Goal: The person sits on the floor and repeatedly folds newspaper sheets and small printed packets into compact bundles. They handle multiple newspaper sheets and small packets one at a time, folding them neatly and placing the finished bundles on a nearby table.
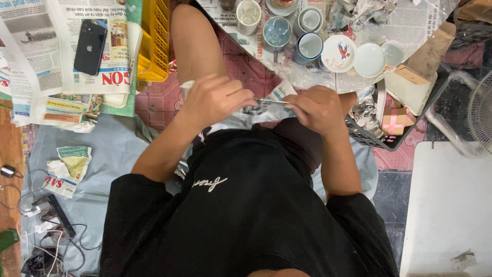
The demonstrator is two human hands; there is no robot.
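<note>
Both hands are curled tight over the lap: the left hand (pixel 218 100) is closed around a bundle wrapped in newspaper (pixel 256 109), and the right hand (pixel 319 109) pinches the same paper from the other side, fingers folded in. What sits inside the wrapping, I cannot tell. The bundle rests between the two hands, just above the black shorts. Beyond, on spread newspaper, stand blue-grey cups (pixel 277 32), empty, beside a white cup (pixel 249 16), a painted saucer (pixel 338 53) and a plain white saucer (pixel 369 60). At right a dark basket (pixel 370 137) holds crumpled paper and a small pink-taped box (pixel 393 123). A yellow crate (pixel 154 41) is at the left, and a phone (pixel 90 47) lies on papers.
</note>
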